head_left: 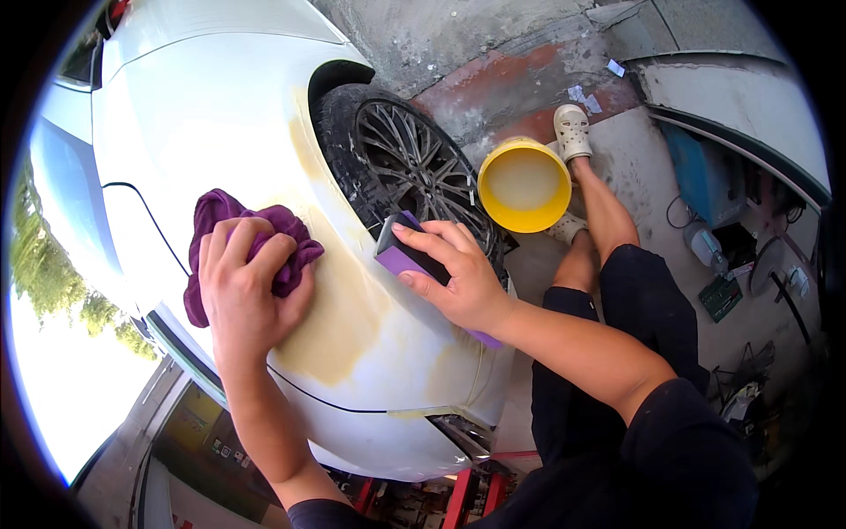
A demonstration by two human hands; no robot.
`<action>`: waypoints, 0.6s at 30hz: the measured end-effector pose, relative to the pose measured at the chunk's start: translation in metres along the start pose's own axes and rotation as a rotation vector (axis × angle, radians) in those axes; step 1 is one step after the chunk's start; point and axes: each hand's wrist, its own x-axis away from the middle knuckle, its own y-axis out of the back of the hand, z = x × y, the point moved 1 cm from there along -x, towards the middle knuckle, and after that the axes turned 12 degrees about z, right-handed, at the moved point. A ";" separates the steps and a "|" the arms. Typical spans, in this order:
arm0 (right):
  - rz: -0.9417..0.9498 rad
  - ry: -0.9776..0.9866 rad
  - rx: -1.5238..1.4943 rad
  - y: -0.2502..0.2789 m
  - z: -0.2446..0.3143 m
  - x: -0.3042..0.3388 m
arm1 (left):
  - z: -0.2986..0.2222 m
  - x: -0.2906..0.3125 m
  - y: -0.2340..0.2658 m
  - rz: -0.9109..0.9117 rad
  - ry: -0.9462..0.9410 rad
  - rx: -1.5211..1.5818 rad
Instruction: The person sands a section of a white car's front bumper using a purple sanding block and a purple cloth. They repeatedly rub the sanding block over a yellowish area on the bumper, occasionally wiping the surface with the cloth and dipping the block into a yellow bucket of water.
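My right hand [460, 280] grips a purple-and-black block [425, 256] at the fender [339, 322] edge; my left hand [251, 286] clutches a bunched cloth [214, 212]. I seem mid-sanding; flat, even pressure is called for.

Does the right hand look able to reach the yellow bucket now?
Probably yes: the yellow bucket stands beside the wheel with its top uncovered, and the way to it from the right hand looks open. That hand grips a dark-and-purple block, though, and may have to reach down.

Leafy trees [53, 260], pale scraps [577, 93] on concrete floor [458, 35], blue box [705, 176], red metal bars [459, 498]
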 end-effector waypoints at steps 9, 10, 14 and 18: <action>-0.243 -0.015 0.047 0.058 -0.018 0.012 | -0.084 -0.013 -0.078 0.131 0.010 -0.325; -0.252 -0.019 0.029 0.066 -0.018 0.013 | -0.071 -0.039 -0.081 0.185 0.094 -0.399; -0.213 -0.052 0.019 0.094 -0.035 0.025 | -0.002 -0.146 -0.079 0.352 0.314 -0.577; -0.188 -0.073 0.069 0.127 -0.047 0.046 | 0.073 -0.193 -0.067 0.284 0.508 -0.601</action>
